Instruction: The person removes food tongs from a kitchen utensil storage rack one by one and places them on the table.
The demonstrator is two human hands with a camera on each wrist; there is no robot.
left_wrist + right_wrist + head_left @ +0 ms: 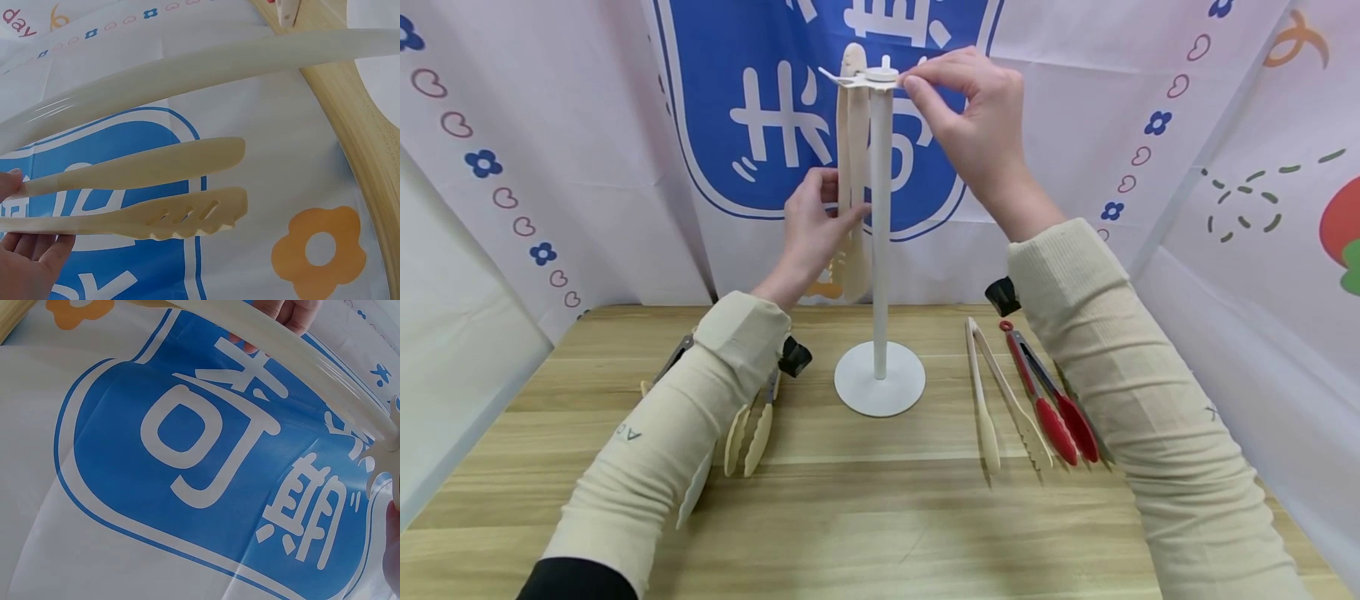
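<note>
A white utensil stand (pixel 881 242) rises upright from a round base (pixel 880 392), with a ring of hooks (pixel 848 81) at its top. My left hand (pixel 814 212) grips a pair of beige tongs (pixel 852 125) upright just left of the pole, its upper end at the hooks; whether it hangs there I cannot tell. In the left wrist view the tongs' two arms (pixel 187 164) are apart, one slotted with a wavy edge. Thumb and fingertips of my right hand (pixel 977 117) pinch the right side of the hook ring, partly cut off in the right wrist view.
On the wooden table (pixel 880 517), right of the base, lie cream tongs (pixel 982 400) and red-tipped tongs (pixel 1054 417). Left of it lie beige-tipped tongs (pixel 760 437), partly under my left sleeve, with other utensils mostly hidden there. A printed cloth (pixel 1060 100) hangs close behind the stand.
</note>
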